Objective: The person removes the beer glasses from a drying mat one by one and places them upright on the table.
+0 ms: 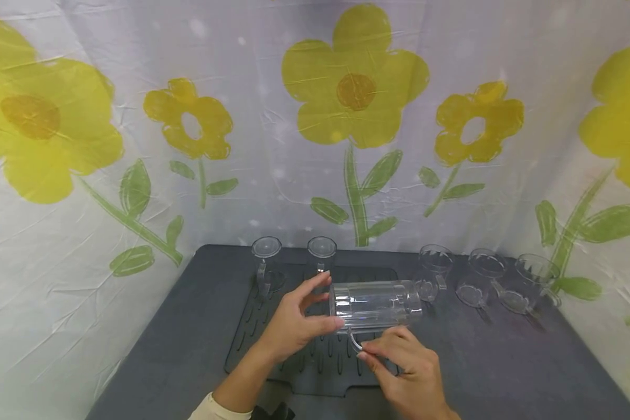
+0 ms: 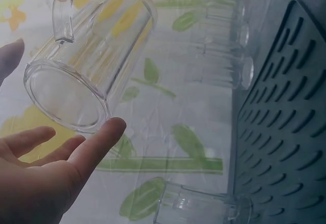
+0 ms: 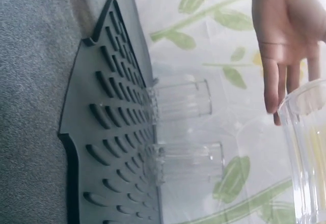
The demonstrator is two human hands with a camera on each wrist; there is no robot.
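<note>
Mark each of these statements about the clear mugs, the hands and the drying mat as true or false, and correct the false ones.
1. The right hand pinches the handle of a clear mug held on its side. True.
2. Two mugs stand upside down on the dark drying mat. True.
3. The left hand grips a sponge. False: its fingers touch the mug's open end.
4. Five mugs wait right of the mat. False: three do.
5. The held mug is full of water. False: it looks empty.

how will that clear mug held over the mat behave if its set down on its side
The clear mug looks rigid and empty, so probably light. Its round ribbed body may roll, though the handle the right hand pinches should stop it. Smooth plastic or glass could be slippery.
</note>
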